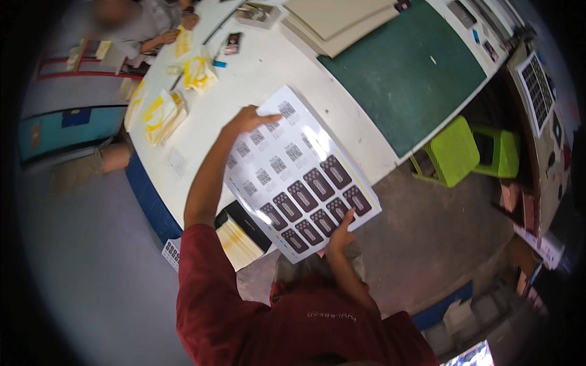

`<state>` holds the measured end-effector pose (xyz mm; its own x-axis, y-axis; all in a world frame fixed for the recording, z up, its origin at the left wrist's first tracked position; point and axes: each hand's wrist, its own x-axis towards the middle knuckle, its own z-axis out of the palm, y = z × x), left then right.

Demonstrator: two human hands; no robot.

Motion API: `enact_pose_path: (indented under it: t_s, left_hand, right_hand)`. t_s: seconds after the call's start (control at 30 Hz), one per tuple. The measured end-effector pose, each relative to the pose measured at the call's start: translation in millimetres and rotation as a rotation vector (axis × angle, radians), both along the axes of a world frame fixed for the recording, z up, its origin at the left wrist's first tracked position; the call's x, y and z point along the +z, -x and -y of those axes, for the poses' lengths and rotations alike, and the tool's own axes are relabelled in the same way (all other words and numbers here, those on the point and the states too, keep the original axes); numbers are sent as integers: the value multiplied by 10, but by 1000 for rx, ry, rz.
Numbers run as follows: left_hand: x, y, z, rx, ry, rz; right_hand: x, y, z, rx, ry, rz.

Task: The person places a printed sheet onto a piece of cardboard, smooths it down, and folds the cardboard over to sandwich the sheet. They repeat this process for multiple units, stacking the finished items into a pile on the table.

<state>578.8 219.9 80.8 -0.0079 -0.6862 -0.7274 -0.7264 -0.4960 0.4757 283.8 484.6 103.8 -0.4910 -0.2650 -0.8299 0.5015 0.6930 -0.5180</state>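
Observation:
A large glossy white printed sheet (287,165), with rows of square codes on its far part and dark rounded labels on its near part, is held at a slant in front of me. It may be several sheets together; I cannot tell. My left hand (250,120) grips its far left edge, with the thumb lying over the printed face. My right hand (340,236) pinches the near right edge, thumb on top among the dark labels and the other fingers hidden beneath. The sheet's far part overlaps the white table, and its near part hangs past the table's edge.
On the white table (342,113) lie a green cutting mat (403,73), stacked beige boards (336,24) and yellow-white packets (165,116). A black box of cards (244,238) is by my left elbow. Green stools (452,152) stand right. Another person's hands (177,33) work at far left.

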Motion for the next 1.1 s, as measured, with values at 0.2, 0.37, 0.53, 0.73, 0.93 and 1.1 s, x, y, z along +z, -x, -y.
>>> enact_pose_path:
  t_s: [0.2, 0.37, 0.53, 0.73, 0.93, 1.1]
  left_hand:
    - [477, 333, -285, -179, 429, 802]
    - [824, 1012, -1327, -89, 990, 558]
    - [519, 1585, -3322, 306, 1037, 481]
    - [-218, 2919, -5621, 834, 526, 572]
    - [-1106, 4140, -6643, 1004, -336, 222]
    - [-972, 4759, -6165, 964, -178, 235]
  right_hand:
    - [-590, 163, -456, 118, 334, 449]
    - [-561, 1106, -674, 470, 194, 336]
    - [-614, 2864, -1211, 650, 229, 151]
    - [-445, 4743, -1557, 532, 100, -201]
    - [-1010, 5661, -1473, 576, -34, -51]
    - [-1499, 6413, -1552, 904, -200, 37]
